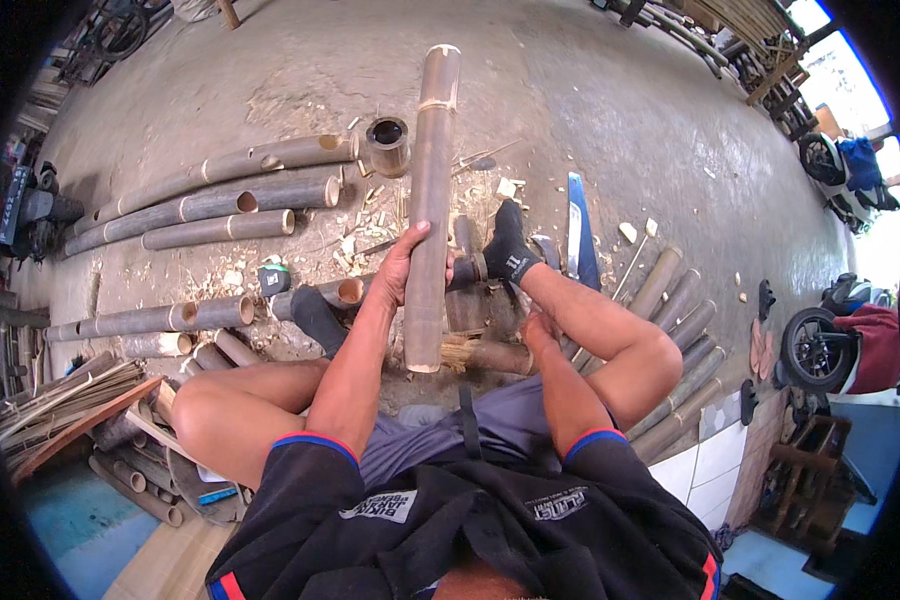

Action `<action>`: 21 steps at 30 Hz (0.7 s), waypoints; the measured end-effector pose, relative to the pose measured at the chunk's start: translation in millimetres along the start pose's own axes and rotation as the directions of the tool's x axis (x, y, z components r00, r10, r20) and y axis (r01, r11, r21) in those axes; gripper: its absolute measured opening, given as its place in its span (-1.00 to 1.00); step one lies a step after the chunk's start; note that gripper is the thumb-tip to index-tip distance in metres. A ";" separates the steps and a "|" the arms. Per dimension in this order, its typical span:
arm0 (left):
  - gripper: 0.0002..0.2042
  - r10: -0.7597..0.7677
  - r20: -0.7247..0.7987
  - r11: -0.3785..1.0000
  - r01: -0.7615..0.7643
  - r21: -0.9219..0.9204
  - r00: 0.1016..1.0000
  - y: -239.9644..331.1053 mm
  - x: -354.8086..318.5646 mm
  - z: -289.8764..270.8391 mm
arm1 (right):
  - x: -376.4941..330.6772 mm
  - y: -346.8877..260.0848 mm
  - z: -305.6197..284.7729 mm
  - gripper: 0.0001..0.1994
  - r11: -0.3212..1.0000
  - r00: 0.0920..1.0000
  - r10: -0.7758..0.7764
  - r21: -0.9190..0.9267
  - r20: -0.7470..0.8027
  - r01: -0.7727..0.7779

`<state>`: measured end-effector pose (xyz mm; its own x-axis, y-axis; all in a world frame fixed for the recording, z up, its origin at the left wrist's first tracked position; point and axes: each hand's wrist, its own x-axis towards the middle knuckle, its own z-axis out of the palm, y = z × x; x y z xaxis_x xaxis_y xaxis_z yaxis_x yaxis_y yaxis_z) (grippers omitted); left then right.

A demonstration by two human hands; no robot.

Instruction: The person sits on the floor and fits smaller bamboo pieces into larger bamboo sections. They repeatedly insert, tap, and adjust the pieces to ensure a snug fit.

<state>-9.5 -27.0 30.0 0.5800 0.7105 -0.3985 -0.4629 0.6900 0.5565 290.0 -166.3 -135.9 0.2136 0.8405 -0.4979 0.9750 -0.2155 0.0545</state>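
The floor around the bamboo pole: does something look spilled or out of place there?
Yes. Pale chips and splinters lie scattered over the concrete floor beside the bamboo pole that the left hand holds. A long blue blade lies loose near the socked foot.

The bamboo pole (431, 205) is woody, matt brown-green, smooth between pale nodes — its cut end looks raw and fibrous. Around it the floor (620, 110) is rough grey concrete strewn with pale wood chips (355, 245). Right of the pole lies a saw blade (576, 225) — dull blue metal.
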 end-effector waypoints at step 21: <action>-0.27 0.383 -0.336 0.667 -0.006 0.745 0.860 5.8 -0.2 -21.7 | -143.1 -34.2 -137.4 -0.53 0.953 0.994 0.000 0.302 0.113 -0.034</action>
<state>-26.9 -20.1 17.5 0.0964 0.9223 -0.3742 0.1876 0.3524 0.9169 234.5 -210.9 52.4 0.2049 0.7793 -0.5923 0.9031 -0.3838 -0.1926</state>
